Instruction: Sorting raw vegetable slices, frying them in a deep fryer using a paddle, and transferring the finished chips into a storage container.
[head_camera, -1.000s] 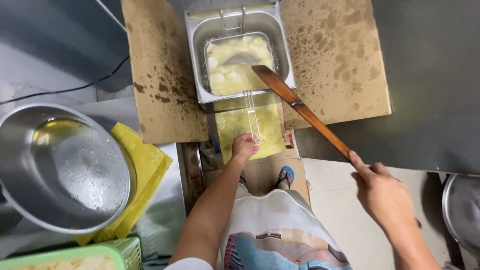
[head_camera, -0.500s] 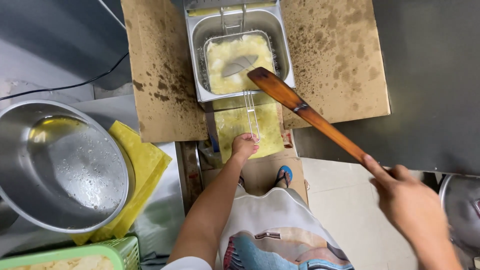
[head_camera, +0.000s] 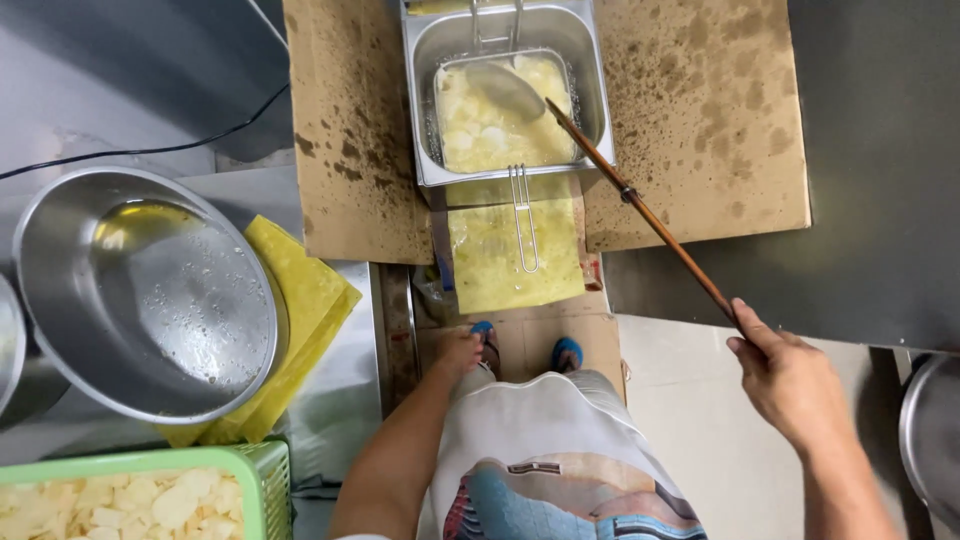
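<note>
The right hand (head_camera: 795, 385) is closed tight around the near end of the long wooden spatula (head_camera: 640, 205), which looks stiff and light, its far blade in the hot fryer (head_camera: 425, 110), while the left hand (head_camera: 458, 352) hangs loose and holds nothing.

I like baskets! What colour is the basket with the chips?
Light green basket, seen in the head view, bottom left.

A single head-worn camera looks almost straight down from standing height, facing past the right hand (head_camera: 795, 385) toward the fryer (head_camera: 508, 90) beyond its fingers, with the left hand (head_camera: 462, 352) nearer, probably close to the body.
</note>
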